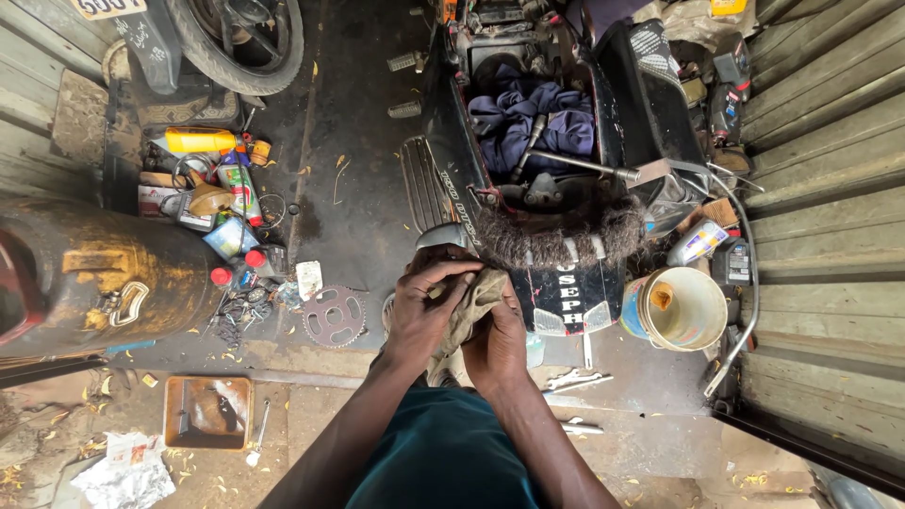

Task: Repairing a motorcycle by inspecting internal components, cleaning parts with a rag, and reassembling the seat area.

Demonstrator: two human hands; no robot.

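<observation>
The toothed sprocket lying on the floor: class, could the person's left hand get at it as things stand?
Probably yes, once freed. The sprocket lies uncovered on the floor just to the left of the left hand, with nothing between them. But that hand and the right hand are both wrapped around a rag.

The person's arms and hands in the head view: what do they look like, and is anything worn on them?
Both forearms are bare, with no sleeves in view. The left hand and right hand wear no gloves; I see no ring, watch or bracelet. A dark teal garment covers the body below.
</observation>
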